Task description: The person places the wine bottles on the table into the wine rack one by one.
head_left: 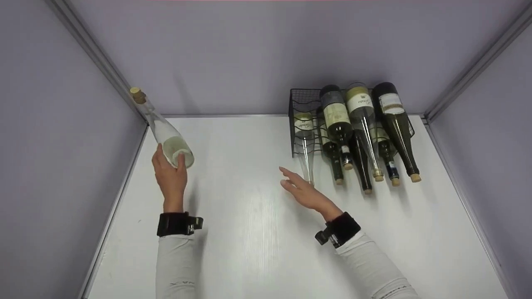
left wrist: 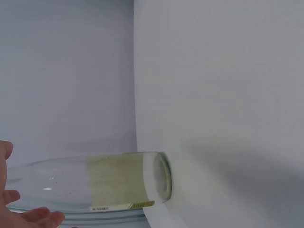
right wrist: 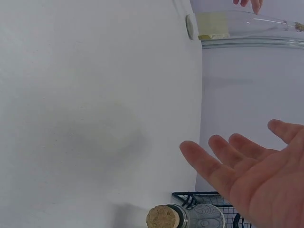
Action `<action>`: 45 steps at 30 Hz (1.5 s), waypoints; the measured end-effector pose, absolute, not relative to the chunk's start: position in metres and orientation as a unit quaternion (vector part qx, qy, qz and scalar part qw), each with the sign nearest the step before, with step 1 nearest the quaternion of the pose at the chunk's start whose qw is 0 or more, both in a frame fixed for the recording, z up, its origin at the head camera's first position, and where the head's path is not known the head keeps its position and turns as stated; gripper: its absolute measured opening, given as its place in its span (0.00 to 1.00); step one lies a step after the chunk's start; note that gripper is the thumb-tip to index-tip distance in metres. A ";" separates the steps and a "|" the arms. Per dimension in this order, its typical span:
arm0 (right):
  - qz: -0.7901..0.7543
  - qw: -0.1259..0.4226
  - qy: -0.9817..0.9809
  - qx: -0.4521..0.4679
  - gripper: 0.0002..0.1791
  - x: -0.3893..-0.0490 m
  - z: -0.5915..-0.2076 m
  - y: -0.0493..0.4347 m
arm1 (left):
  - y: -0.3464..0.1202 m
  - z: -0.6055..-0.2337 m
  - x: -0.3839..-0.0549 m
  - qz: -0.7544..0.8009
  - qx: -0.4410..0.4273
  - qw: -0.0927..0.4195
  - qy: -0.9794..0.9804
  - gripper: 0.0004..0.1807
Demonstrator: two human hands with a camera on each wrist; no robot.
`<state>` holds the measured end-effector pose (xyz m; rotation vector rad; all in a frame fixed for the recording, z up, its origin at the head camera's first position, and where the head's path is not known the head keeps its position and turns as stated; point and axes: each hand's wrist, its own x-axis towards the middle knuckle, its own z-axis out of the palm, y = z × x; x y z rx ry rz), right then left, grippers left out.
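A clear glass bottle with a cork and a pale label stands upright on the white table at the left, near the back corner. My left hand is just in front of it, thumb and fingers spread apart. In the left wrist view its fingers overlap the lower edge of the bottle, and the thumb sits above. My right hand is held over the table, palm facing inward, fingers extended and holding nothing. Close to it, the cork end of a clear bottle juts from the rack.
A black wire rack stands against the back wall at the right. Several corked wine bottles lie in it with necks pointing forward, among them a dark green bottle at its right end. Grey walls enclose the table at back and sides.
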<state>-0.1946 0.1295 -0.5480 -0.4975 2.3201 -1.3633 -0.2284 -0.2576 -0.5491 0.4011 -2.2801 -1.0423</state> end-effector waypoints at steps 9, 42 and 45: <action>-0.556 0.251 0.775 -0.166 0.37 -0.194 -0.548 0.117 | -0.276 -0.533 -0.249 -0.436 0.173 0.267 -0.842 0.39; -0.609 0.284 0.729 -0.130 0.36 -0.207 -0.549 0.095 | -0.291 -0.504 -0.295 -0.518 0.191 0.219 -0.804 0.32; -0.611 0.286 0.726 -0.130 0.36 -0.208 -0.552 0.096 | -0.288 -0.504 -0.296 -0.510 0.173 0.237 -0.809 0.27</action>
